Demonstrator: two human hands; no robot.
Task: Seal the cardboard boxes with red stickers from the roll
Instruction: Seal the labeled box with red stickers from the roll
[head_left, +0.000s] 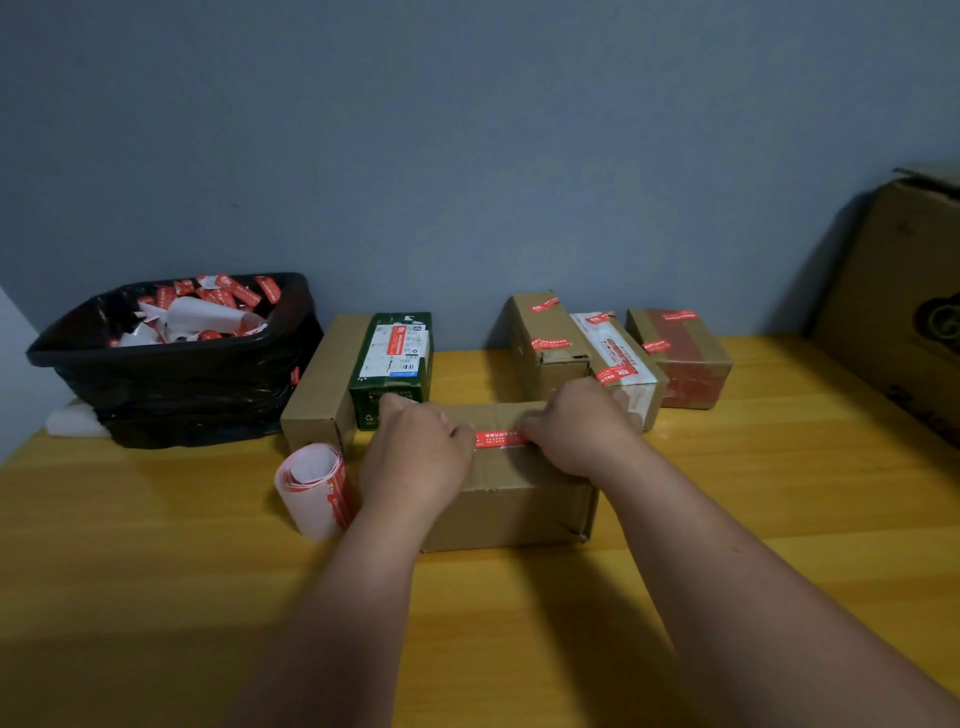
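Your left hand (415, 447) and right hand (582, 428) pinch the ends of a red printed sticker (501, 439) across the top seam of the brown cardboard box (511, 499) on the yellow wooden table (727, 519). Uneven pull could wrinkle or skew it off the seam.

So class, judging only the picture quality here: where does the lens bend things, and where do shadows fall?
Head view: wide-angle bending curves the table edges and tilts the big carton; dim, soft light; both forearms throw shadows on the wood; print on the red sticker is too blurred to read.
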